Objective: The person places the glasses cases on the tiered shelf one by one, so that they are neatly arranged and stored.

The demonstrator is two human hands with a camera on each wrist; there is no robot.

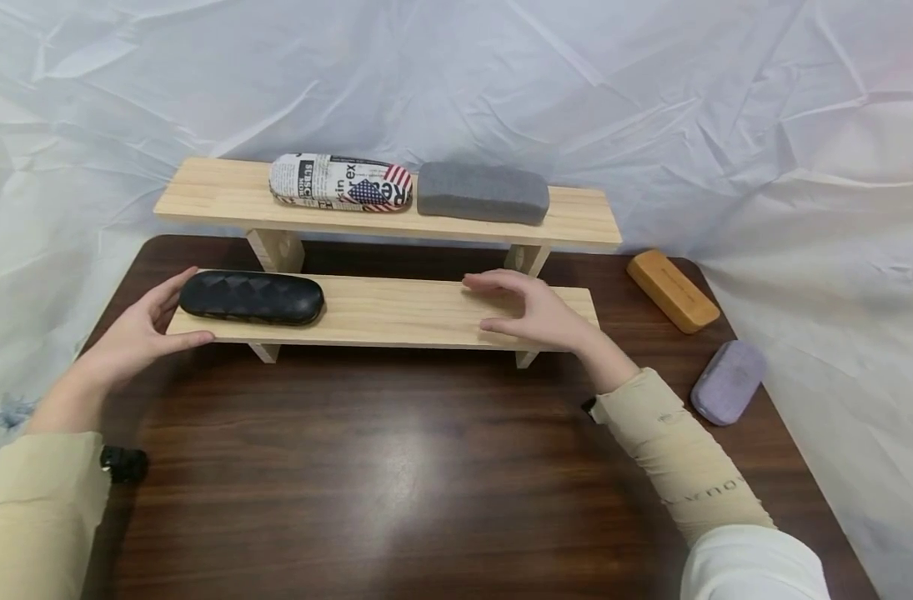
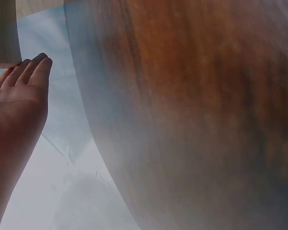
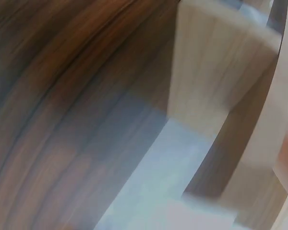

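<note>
The fingers (image 1: 173, 286) of the left hand (image 1: 137, 333) are lying nearly straight and relaxed around the left end of the black case (image 1: 251, 297), the thumb reaching along the front edge of the lower shelf (image 1: 396, 312); whether the fingertips are touching the case is hard to tell from the head view; the left wrist view is showing only the palm and straight fingers beside a pale wooden edge, the case itself being out of its frame; the case is lying flat on the left part of the lower shelf, its long axis running left to right along the board, its left end pointing at the left hand; above it, the upper shelf (image 1: 216, 196) is carrying a printed case (image 1: 340, 182) and a grey case (image 1: 482, 192), end to end and just about touching; the right hand (image 1: 539, 314) is hovering or resting over the right part of the lower shelf, fingers loosely spread and slightly bent, holding nothing; the right wrist view is blurred, showing a shelf leg and dark table (image 1: 396, 467), with the hand cut off at its edge; further right on the table, a tan case (image 1: 673, 291) and a lilac case (image 1: 728, 382) are lying well apart from the shelves.
</note>
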